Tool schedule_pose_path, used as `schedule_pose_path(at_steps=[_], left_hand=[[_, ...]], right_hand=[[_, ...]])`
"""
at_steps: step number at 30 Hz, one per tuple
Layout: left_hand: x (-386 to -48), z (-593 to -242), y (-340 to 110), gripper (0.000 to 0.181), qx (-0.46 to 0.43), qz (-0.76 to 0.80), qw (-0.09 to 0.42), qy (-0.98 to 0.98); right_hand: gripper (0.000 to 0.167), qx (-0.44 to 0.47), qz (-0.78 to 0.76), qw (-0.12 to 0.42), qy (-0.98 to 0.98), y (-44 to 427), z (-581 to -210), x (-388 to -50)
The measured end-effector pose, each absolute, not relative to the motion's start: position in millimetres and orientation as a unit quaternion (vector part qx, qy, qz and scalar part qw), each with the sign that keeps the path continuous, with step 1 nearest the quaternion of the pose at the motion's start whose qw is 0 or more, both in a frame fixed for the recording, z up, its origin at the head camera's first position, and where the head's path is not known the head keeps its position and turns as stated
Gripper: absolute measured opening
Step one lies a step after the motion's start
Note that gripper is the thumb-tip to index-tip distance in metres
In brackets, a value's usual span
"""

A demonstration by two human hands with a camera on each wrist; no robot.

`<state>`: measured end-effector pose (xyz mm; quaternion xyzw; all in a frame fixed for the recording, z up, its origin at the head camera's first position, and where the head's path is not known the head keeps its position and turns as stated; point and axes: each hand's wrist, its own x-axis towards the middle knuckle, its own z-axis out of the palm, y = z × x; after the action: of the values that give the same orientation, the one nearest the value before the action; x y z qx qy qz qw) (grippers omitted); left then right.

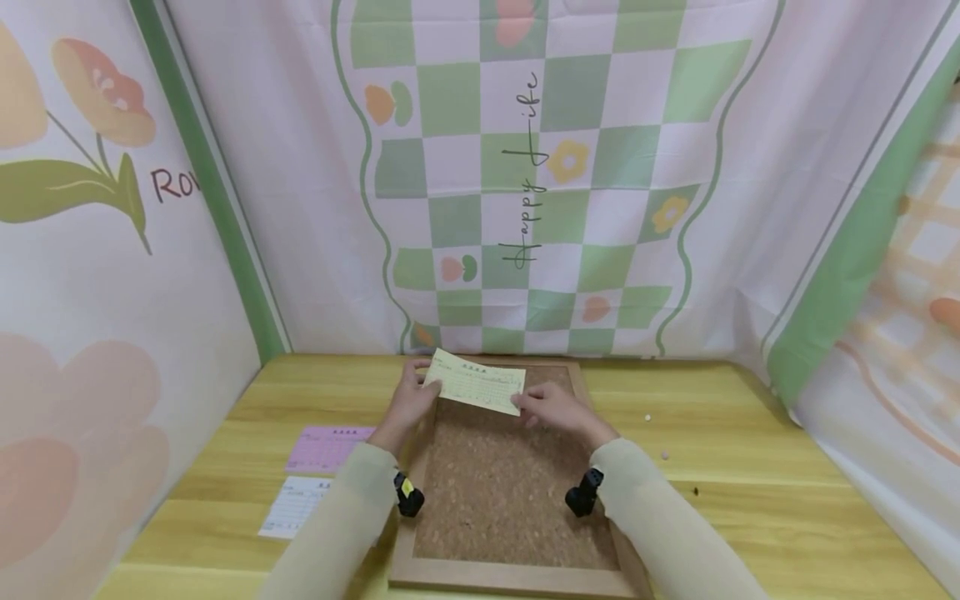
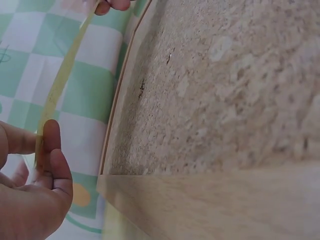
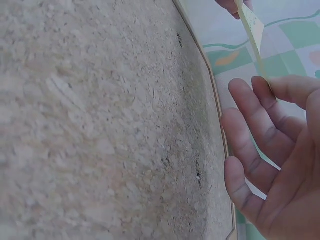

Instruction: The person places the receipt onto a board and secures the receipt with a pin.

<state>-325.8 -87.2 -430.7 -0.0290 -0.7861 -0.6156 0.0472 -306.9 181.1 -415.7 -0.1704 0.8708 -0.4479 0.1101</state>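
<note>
A pale yellow printed slip of paper (image 1: 478,383) is stretched between both hands over the far end of a wood-framed cork board (image 1: 510,483). My left hand (image 1: 412,396) pinches its left end between thumb and fingers. At the lower right corner, my right hand (image 1: 558,410) pinches the slip with thumb and index finger. In the right wrist view the other fingers (image 3: 245,145) of that hand are spread loosely. The left wrist view shows the slip (image 2: 62,80) nearly edge-on, raised off the cork.
Left of the board, a pink slip (image 1: 322,448) and a white slip (image 1: 292,507) lie on the wooden table (image 1: 750,517), partly behind the left sleeve. To the right are small pale bits (image 1: 664,455) and a dark one (image 1: 695,492). A patterned curtain (image 1: 450,167) hangs behind.
</note>
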Motion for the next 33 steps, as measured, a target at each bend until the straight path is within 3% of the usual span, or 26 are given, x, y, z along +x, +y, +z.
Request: schedule_pose_path(at_steps=[13,24,33], left_hand=[[-325.9,-432.1,-84.5,0.04,-0.032,-0.564,0.026,-0.825],[-326.4,-434.0,-79.0,0.023,-0.061,-0.525,0.009,-0.849],[-327.0,-434.4,-72.1,0.026,-0.072,-0.51,-0.018,-0.857]], right_hand=[[0.036,-0.163,-0.437,0.072,0.881,200.3,-415.2,-310.8],[0.034,-0.128,-0.398,0.056,0.907,216.1,-420.7,-313.6],[0.035,-0.097,-0.349,0.061,0.93,223.6,-421.5,-316.8]])
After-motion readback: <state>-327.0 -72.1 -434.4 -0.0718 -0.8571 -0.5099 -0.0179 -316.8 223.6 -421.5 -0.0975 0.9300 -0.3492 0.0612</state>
